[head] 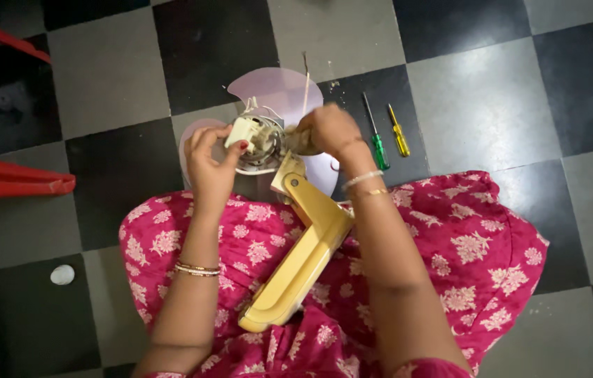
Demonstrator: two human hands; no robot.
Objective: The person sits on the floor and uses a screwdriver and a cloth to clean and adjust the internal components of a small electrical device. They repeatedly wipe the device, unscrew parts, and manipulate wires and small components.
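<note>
The fan (289,210), a small yellow one with pale blades, lies across the person's lap in a pink flowered dress (464,245), its motor end over the checkered floor (478,105). The left hand (209,164) has its grip clamped on the white motor part (244,131); the right hand (328,129) is closed on the motor's other side. Two screwdrivers (387,133) lie just beside, on the floor.

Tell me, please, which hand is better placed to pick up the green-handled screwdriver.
Probably the right hand: the green-handled screwdriver lies just beyond its wrist, while the left hand grips the fan motor on the far side.
</note>
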